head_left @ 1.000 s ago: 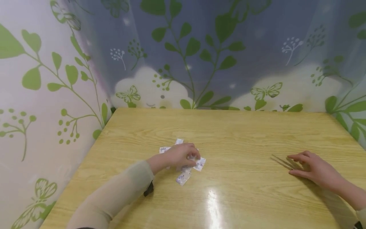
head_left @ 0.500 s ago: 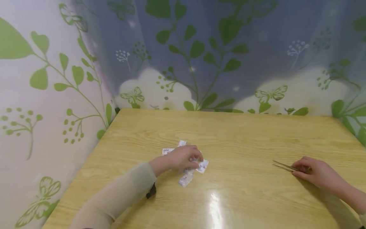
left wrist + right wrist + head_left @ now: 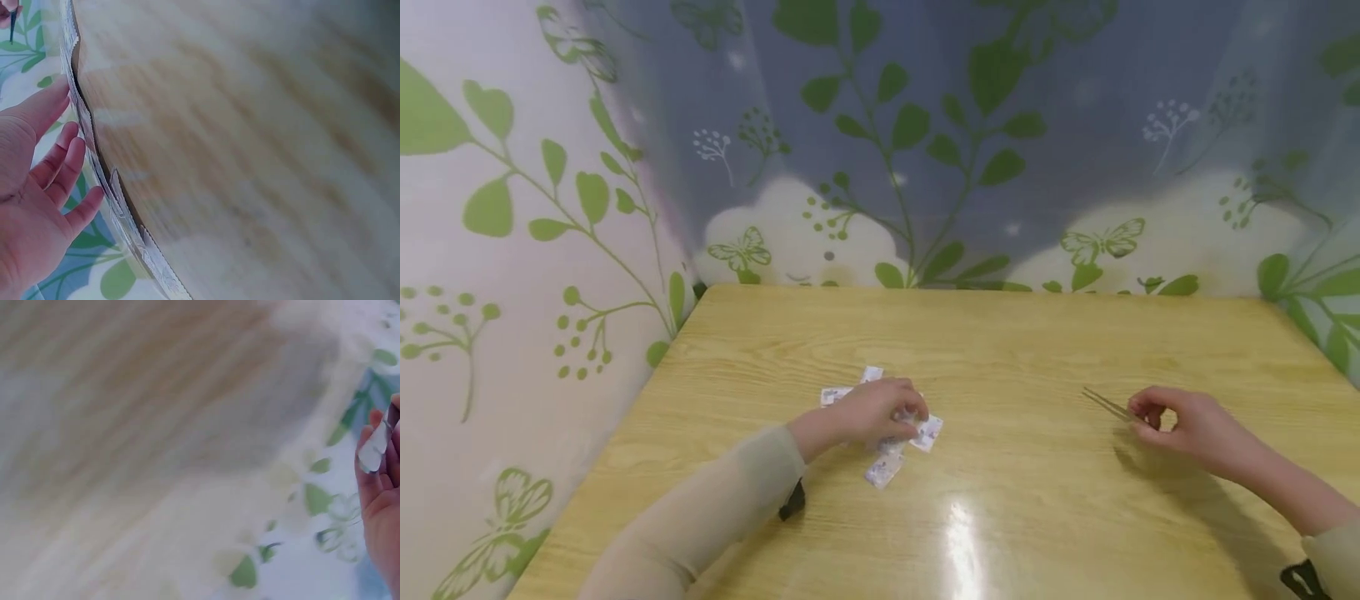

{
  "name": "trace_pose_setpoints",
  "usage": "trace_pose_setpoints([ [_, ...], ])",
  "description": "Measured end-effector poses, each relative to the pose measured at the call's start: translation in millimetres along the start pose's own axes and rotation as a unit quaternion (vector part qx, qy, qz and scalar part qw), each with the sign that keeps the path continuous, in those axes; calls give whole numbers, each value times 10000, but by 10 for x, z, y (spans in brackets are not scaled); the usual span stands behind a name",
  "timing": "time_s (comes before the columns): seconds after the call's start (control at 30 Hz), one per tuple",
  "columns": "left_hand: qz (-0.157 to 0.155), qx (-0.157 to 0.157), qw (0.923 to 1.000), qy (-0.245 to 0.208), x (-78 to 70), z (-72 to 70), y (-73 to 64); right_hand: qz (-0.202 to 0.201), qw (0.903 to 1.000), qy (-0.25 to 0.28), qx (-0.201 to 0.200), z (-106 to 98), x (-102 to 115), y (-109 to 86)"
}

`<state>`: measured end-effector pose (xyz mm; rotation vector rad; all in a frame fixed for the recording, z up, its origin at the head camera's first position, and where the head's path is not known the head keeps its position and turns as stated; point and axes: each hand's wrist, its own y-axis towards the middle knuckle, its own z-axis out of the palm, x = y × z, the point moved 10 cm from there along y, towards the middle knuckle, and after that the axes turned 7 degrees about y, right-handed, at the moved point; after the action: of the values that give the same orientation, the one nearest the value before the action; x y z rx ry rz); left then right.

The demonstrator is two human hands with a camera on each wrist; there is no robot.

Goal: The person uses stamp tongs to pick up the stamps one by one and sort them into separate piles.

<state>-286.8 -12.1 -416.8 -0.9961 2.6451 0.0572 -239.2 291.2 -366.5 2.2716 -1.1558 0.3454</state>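
Tweezers [image 3: 1105, 403] were above the right part of the worktop [image 3: 1015, 358], well apart from the white packets [image 3: 883, 469] to their left. The right hand [image 3: 1195, 427] pinched them between thumb and bent fingers near the rear end, a hold presumably chosen to leave the prongs free. Shadow lay on the wood below and apart from that hand, so the tool seemed to be lifted rather than resting there. Its long axis ran on a slant from the hand, the tips pointing left and away from the person, toward the far side; the two prongs stood slightly apart at their ends, making a narrow gap. As for the left grip, the left hand [image 3: 872, 410] lay over the middle of the packets with its fingers loosely bent and spread, pinching nothing that showed; the left wrist view had fingertips right at the packet edges, though whether they pressed down I cannot tell. Perhaps the hand was there to keep the packets from sliding. These lay flat in a rough cross, one end pointing away, one left, one right and one slanting back toward the person, while the middle was hidden, so their exact number could not be made out.
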Motion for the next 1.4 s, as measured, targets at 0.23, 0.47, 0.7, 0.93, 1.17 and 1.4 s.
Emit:
trace_pose_setpoints([
  [0.23,24,-4,9999,-127,-24,-32,-13,227,9951,732,620,226,251,338],
  [0.47,10,7,10000,-63,-26,-28,-13,647,9844,1193,1123,568,336,612],
  [0.7,12,-25,9999,-100,-19,-32,-7,553,9831,712,1592,944,416,767],
  [0.93,-28,-27,9999,-125,5,1,-6,74,9772,359,2090,1215,618,891],
  [1.17,29,-68,10000,3,2,-2,-4,-134,9720,221,2336,1322,752,986],
  [1.4,-12,-44,10000,27,-7,-7,-16,-223,9669,383,2511,1389,788,989],
])
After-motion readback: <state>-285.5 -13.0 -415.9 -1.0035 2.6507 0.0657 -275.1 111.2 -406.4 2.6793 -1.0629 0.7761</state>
